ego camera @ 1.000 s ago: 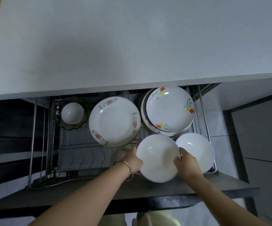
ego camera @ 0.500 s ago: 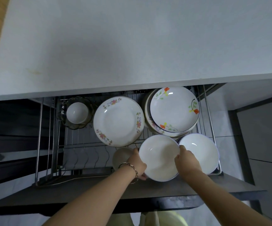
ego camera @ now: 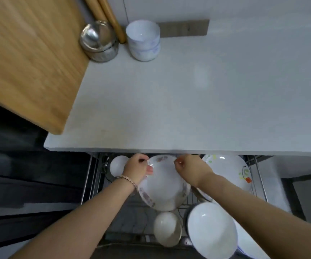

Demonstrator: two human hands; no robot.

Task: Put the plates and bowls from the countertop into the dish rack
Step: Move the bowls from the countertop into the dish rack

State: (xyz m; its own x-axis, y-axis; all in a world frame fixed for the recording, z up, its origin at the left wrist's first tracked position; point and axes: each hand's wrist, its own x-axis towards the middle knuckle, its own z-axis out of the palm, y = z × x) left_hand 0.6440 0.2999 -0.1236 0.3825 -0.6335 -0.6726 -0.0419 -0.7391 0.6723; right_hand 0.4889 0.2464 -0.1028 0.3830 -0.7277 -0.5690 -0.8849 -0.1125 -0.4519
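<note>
Across the upper half of the view stretches a smooth, pale grey countertop (ego camera: pixel 188 109) with a straight front edge. Over its left corner lies a thick wooden cutting board (ego camera: pixel 25 58) with streaky grain and rounded corners. Below the counter's edge a pull-out dish rack (ego camera: pixel 87 176) of thin metal wire stands open.

At the rack's right rear leans a wide, glossy white plate with orange flowers (ego camera: pixel 229 172). In the middle a round floral-rimmed plate (ego camera: pixel 165 186) is tilted, its top edge just under the counter lip. A deep plain white bowl (ego camera: pixel 211 230) sits at the front right, with a small cream bowl (ego camera: pixel 166 228) just beside it on the left. A small white bowl (ego camera: pixel 116 165) sits at the left rear.

At the back of the countertop, a stack of shiny steel bowls (ego camera: pixel 98 42) stands beside a stack of white bowls with faint blue markings (ego camera: pixel 143 41).

The left hand (ego camera: pixel 137 170) grips the floral-rimmed plate's left rim with curled fingers. The right hand (ego camera: pixel 192 170) pinches its upper right rim. A thin metal bracelet (ego camera: pixel 127 179) circles the left wrist.
</note>
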